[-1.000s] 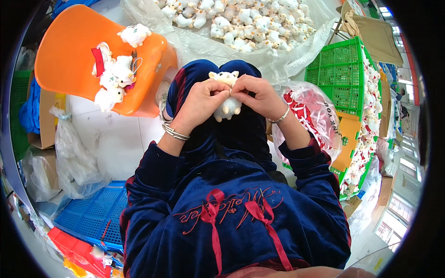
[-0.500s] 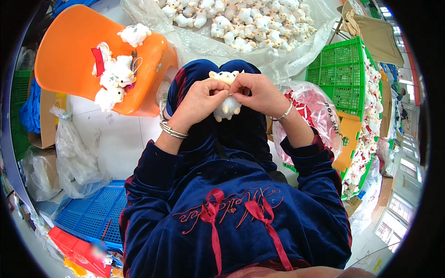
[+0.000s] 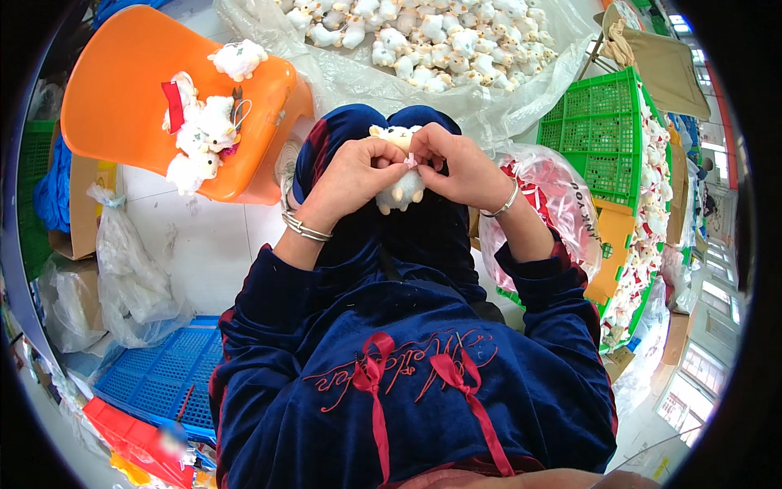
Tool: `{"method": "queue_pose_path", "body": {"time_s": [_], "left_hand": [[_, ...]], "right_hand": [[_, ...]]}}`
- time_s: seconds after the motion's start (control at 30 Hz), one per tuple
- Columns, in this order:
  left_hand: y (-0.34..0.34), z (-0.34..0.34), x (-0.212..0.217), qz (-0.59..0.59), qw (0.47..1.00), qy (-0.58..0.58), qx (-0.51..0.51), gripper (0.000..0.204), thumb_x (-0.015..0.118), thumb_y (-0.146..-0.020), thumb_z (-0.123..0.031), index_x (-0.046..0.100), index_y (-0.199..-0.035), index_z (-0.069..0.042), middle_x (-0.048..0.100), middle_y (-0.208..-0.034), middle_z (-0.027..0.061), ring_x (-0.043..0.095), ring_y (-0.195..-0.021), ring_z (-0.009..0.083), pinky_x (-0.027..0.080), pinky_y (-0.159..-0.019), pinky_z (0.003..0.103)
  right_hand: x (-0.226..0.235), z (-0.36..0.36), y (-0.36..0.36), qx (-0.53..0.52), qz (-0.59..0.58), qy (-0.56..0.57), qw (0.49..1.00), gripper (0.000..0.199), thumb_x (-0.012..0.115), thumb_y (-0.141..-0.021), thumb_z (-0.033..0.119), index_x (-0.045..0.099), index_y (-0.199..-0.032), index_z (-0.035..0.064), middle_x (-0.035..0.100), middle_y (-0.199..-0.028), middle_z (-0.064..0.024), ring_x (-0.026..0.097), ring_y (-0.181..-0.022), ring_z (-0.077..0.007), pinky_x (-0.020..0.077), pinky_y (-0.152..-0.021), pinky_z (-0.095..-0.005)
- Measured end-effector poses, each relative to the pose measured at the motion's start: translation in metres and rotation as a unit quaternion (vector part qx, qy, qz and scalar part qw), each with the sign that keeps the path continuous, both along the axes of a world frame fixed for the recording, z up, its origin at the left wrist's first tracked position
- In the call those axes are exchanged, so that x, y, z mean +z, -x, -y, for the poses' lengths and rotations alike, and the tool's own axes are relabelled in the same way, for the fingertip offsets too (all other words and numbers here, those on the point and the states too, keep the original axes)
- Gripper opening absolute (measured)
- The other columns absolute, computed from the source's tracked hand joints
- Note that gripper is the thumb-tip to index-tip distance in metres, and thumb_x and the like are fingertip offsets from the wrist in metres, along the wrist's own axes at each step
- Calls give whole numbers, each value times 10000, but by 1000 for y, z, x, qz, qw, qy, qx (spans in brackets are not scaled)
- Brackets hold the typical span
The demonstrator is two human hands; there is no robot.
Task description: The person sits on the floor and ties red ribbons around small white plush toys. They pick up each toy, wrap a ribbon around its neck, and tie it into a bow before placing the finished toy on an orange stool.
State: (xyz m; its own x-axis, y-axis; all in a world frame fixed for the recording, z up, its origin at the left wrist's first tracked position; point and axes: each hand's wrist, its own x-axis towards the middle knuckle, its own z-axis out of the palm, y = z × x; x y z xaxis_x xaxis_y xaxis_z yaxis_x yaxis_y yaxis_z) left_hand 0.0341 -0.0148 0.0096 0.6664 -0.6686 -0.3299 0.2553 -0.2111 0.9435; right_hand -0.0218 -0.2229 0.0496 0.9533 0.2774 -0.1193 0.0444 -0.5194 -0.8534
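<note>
A small white and grey plush animal, its cream head up and its feet toward me, is held over my lap between both hands. My left hand is closed in a pinch at the toy's neck. From the other side my right hand pinches at the same spot, its thumb and forefinger bent. A tiny pink piece shows between the fingertips; what it is cannot be made out. The fingers hide part of the toy's chest.
An orange chair at the left bears several white plush toys and a red ribbon. Ahead, many plush toys lie on clear plastic sheeting. A green crate and a bag of red pieces stand right.
My right fingers have shifted slightly at the toy's neck, and the small pink piece now shows between the fingertips. The toy stays in nearly the same place.
</note>
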Motion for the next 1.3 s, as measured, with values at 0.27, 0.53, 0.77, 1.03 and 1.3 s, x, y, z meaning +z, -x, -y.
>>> {"method": "queue_pose_path", "body": {"time_s": [0.27, 0.53, 0.77, 1.03, 1.3], "left_hand": [[2, 1, -5, 8, 1000, 11, 15, 134, 752, -917, -135, 723, -943, -7, 615, -776, -65, 510, -696, 7, 435, -641, 185], [11, 9, 4, 96, 994, -40, 44, 172, 751, -879, -142, 662, -871, 5, 584, -751, -4, 526, -673, 76, 448, -630, 236], [23, 17, -5, 266, 955, -79, 106, 203, 752, -840, -185, 659, -866, -6, 659, -843, 141, 650, -774, 295, 520, -696, 389], [16, 10, -1, 201, 975, -77, 57, 188, 750, -846, -169, 667, -876, -3, 675, -864, 172, 677, -797, 326, 539, -721, 411], [7, 3, 1, 222, 974, -49, 14, 169, 729, -870, -129, 660, -884, 25, 665, -837, 151, 669, -722, 264, 537, -680, 374]], "right_hand": [[-1, -3, 3, -51, -6, -30, 998, 183, 679, -905, 30, 562, -1046, 18, 683, -865, -73, 691, -776, -161, 549, -695, -286], [-17, -9, 5, -138, -117, -217, 959, 84, 667, -930, 28, 605, -986, 19, 645, -862, 9, 588, -802, -52, 509, -733, -232], [-12, -12, 6, -126, -97, -174, 972, 85, 663, -938, 26, 709, -1002, -8, 682, -889, 7, 590, -808, -48, 503, -728, -225], [-5, 3, -12, -61, -144, -111, 981, 151, 740, -924, 139, 740, -944, -11, 701, -819, -17, 603, -744, -50, 500, -664, -235], [-9, 5, -14, -14, -102, -60, 993, 109, 743, -886, 107, 707, -877, 6, 690, -756, -58, 618, -679, -116, 513, -651, -284]]}}
